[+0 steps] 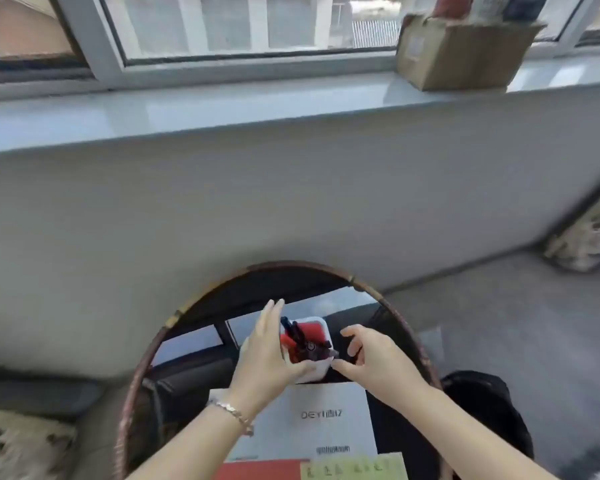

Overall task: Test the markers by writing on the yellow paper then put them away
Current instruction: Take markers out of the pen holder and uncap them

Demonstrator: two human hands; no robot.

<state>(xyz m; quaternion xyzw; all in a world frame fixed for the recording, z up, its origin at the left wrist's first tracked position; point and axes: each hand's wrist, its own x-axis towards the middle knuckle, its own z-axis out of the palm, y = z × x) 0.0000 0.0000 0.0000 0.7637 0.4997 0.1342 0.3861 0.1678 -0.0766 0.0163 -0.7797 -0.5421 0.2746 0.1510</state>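
A white holder with a red inside [314, 332] stands on the round glass table [194, 341] and holds several dark and red markers [298, 337]. My left hand [269, 355] grips the holder from its left side. My right hand [371, 358] is just right of the holder, fingers curled and apart, thumb tip close to the holder's lower right corner and the marker ends; it holds nothing I can see. The yellow paper [354, 467] with small written marks lies at the bottom edge, near me.
A white sheet with printed letters [316, 420] lies between the holder and the yellow paper, with a red sheet [260, 471] beside it. Behind the table is a grey wall under a windowsill with a cardboard box [461, 53]. Patterned cushions [589, 233] flank the table.
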